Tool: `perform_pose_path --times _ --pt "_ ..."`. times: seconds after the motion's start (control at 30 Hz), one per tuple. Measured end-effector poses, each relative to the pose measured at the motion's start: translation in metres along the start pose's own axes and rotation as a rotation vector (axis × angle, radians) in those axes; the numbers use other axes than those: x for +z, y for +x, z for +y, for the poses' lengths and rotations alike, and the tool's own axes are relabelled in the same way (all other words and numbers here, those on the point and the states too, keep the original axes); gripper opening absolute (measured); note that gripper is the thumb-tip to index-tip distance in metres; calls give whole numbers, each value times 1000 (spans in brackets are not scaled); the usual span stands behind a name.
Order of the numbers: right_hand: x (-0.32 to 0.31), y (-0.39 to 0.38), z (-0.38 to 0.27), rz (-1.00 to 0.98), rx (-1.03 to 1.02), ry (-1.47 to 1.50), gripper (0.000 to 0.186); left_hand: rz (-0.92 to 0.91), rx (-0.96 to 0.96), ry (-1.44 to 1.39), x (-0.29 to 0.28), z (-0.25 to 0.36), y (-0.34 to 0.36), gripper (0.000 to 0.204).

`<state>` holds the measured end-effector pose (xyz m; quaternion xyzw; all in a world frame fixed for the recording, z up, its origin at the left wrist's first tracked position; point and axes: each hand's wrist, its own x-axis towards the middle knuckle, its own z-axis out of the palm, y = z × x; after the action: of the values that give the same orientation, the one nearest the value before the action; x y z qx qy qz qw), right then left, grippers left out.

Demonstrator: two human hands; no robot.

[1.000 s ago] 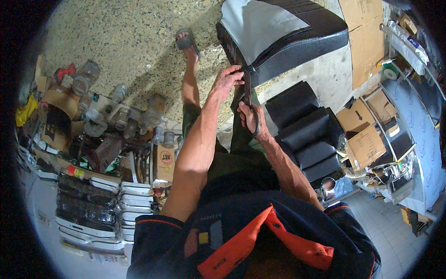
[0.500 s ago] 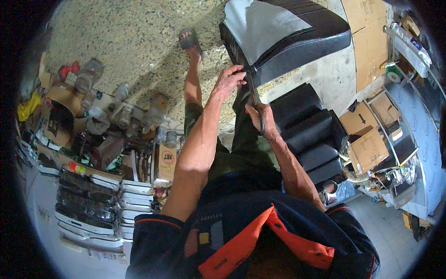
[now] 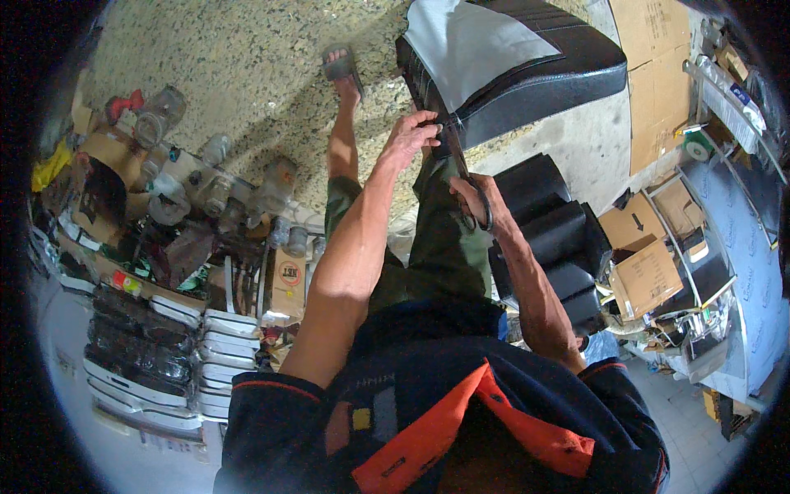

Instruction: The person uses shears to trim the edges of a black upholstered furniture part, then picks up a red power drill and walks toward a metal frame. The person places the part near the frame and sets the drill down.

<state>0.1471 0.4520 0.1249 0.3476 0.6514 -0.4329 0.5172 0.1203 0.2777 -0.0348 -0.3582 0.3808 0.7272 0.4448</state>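
Clock from view centre | 12 o'clock: black flap [image 3: 445,146] was pinched in left hand [image 3: 409,142] | 2 o'clock: scissors [image 3: 462,160] were gripped in right hand [image 3: 475,202], blades pointed toward 11 | 1 o'clock: black padded seat [image 3: 564,85] was partly covered by grey sheet [image 3: 476,51]

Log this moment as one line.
left hand: at near corner of black padded piece | right hand: holding scissors | grey sheet: atop piece

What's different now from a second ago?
The right hand has swung rightward, so the scissors it holds slant more. Nothing was visibly taken hold of or let go. The left hand stays by the near corner of the black seat, and the pale sheet still lies on top.
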Motion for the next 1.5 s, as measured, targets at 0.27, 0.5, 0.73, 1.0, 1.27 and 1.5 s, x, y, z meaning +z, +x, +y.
perform_pose_path --times 0.27,0.5,0.73,1.0,1.27,1.5 --pt "-23 5 -10 -85 17 -1 37 -23 57 -52 -3 -10 1 47" --pt "-41 14 -4 -67 -197 -284 38 8 48 -14 2 -6 -2 45" --pt "-65 29 -1 -63 -360 -595 35 -2 56 -5 0 -3 -1 49" --pt "-93 49 -5 -181 -437 -536 28 -17 32 -2 1 0 -4 51" --pt "-124 77 -24 -318 -329 -747 29 -12 38 64 2 4 -5 49" --pt "-132 83 -86 -481 -261 -930 40 22 79 200 0 3 3 43"
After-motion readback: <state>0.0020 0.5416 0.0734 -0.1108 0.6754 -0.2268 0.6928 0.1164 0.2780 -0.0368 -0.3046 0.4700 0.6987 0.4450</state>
